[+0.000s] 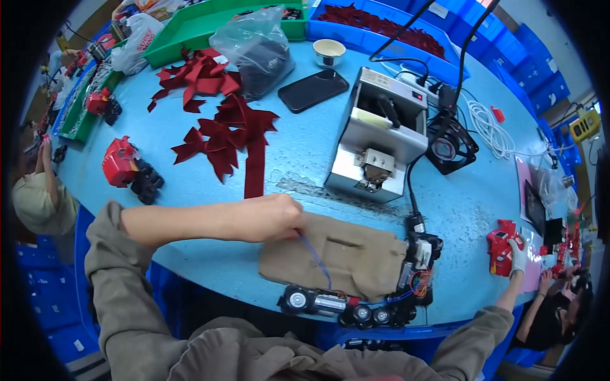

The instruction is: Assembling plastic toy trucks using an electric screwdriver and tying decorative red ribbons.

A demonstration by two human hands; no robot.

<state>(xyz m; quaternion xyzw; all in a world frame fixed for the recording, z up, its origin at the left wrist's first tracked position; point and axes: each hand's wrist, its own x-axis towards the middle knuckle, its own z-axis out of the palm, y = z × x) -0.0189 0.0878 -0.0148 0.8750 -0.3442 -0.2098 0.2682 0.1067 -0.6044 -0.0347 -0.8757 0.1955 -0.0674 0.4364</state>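
Observation:
My left hand is closed in a pinch on a thin blue-purple wire, above a brown cloth pad. The wire runs down to a black toy truck chassis with silver-hubbed wheels along the table's near edge. Next to the pad's right end stands another black wheeled part with coloured wires. Far to the right, my right hand, in a whitish glove, grips a red plastic toy truck body from its right side.
Beyond the pad stands a metal bench machine with a black fan beside it. Dark red ribbons, a phone and a bowl lie farther back. A red-and-black toy truck sits left. Other people work at both sides.

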